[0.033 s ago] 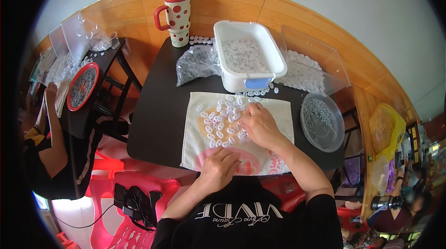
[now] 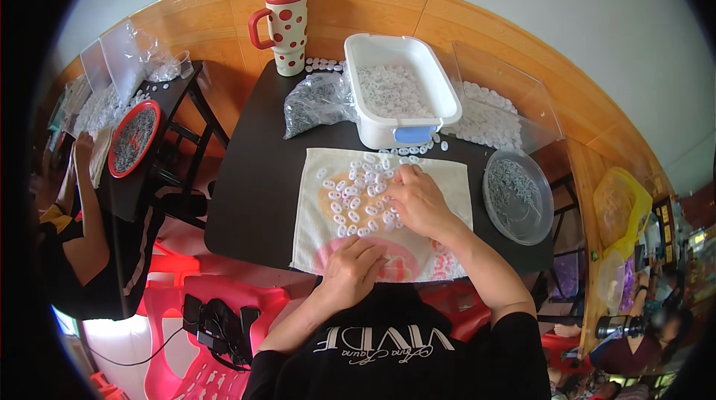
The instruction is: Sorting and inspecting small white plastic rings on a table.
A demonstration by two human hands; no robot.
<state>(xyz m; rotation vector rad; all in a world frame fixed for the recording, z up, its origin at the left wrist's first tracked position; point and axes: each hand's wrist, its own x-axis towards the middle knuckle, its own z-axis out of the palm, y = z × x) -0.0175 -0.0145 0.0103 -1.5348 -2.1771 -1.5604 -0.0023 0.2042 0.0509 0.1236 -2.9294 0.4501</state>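
A cream towel (image 2: pixel 306 243) with a pink and orange print lies over the near middle of the dark table. Scattered on it are many small white oval pieces (image 2: pixel 353 202), several showing two hole-like marks. Over the right side of that spread, my right hand (image 2: pixel 419 199) has its fingers bent down among the pieces. Its fingertips are partly hidden, and what they pinch does not show. My left hand (image 2: pixel 353 272) rests at the towel's near edge with curled fingers drawn together; anything in them is too small to make out.
Behind the towel stands a white tub (image 2: pixel 446 113) of small pale pieces, beside a clear bag (image 2: pixel 317 105) of grey bits. A spotted tumbler (image 2: pixel 289 33) is at the back left. Right of the towel sits a round clear tray (image 2: pixel 543 213). Another person's arm (image 2: pixel 88 228) is at the left table.
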